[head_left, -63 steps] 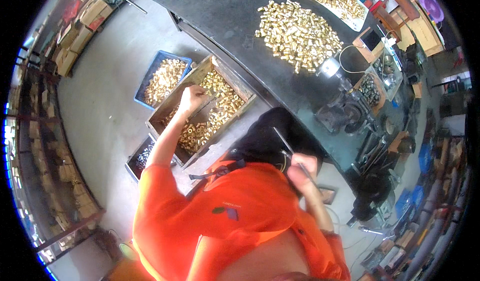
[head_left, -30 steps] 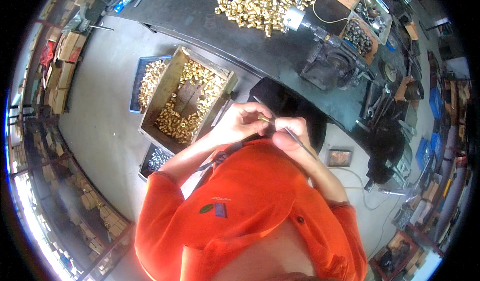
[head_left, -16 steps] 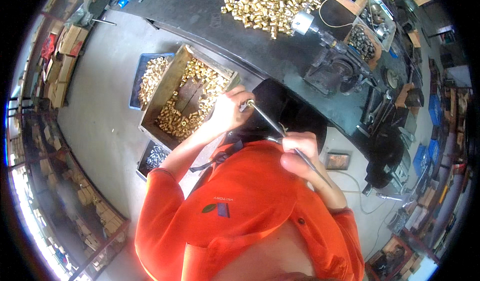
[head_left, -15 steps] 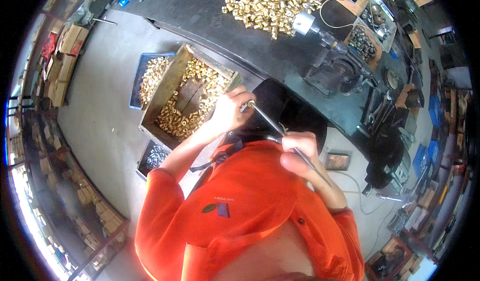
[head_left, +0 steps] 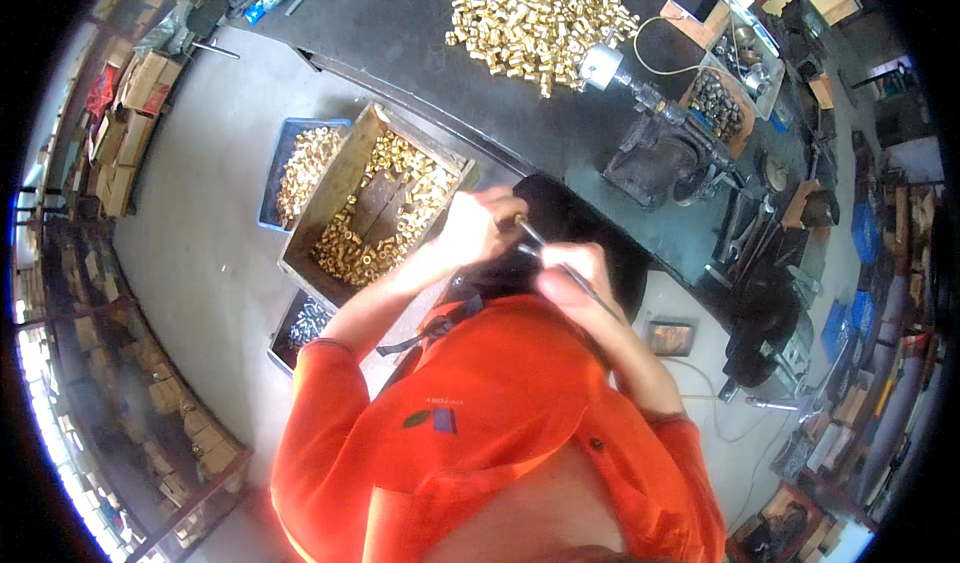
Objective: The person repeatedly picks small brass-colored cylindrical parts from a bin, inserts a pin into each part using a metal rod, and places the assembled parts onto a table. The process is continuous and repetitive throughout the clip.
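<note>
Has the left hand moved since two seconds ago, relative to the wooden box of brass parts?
Yes. The left hand left the wooden box, now beside the right hand.

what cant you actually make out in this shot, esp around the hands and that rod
Head view only:
- Left hand: anything pinched in its fingertips is too small.
- Thin metal rod: the right hand covers part of it.
- Wooden box of brass parts: near corner hidden by the left forearm.

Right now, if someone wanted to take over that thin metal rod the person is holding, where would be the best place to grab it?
Probably the bare middle of the thin metal rod, coming from above. The left hand pinches its upper end and the right hand grips lower down, so only the short slanted stretch between them is free.
</note>
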Tool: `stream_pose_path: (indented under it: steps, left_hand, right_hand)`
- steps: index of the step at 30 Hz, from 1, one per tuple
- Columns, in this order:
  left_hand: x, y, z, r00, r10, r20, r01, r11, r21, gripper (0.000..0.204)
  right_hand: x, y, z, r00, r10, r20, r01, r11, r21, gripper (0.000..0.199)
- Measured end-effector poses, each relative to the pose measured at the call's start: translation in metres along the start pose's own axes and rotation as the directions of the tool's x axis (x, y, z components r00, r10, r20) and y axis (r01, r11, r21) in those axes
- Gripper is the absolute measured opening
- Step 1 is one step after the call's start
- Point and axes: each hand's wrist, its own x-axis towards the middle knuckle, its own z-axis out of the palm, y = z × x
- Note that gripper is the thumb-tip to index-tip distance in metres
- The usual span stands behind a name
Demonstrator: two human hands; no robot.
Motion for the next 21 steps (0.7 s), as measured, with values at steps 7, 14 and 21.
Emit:
stream_pose_path:
  steps: [7,14,21]
  left_hand:
    - [0.107,-0.064,-0.016,0.990,0.091,-0.103,-0.057,0.954,0.294,0.018]
    - [0.195,-0.063,-0.077,0.901,-0.299,-0.316,0.109,0.858,-0.502,0.044]
    - [0.049,-0.106,-0.113,0.828,-0.481,-0.289,0.415,0.872,-0.261,0.030]
  right_hand:
    - [-0.026,-0.012,-0.033,0.993,0.033,-0.109,-0.027,0.998,0.054,0.043]
    - [-0.026,-0.006,-0.014,0.995,0.073,-0.063,-0.074,0.997,-0.007,0.022]
    - [-0.029,-0.003,-0.014,0.996,0.093,-0.010,-0.092,0.993,0.072,0.032]
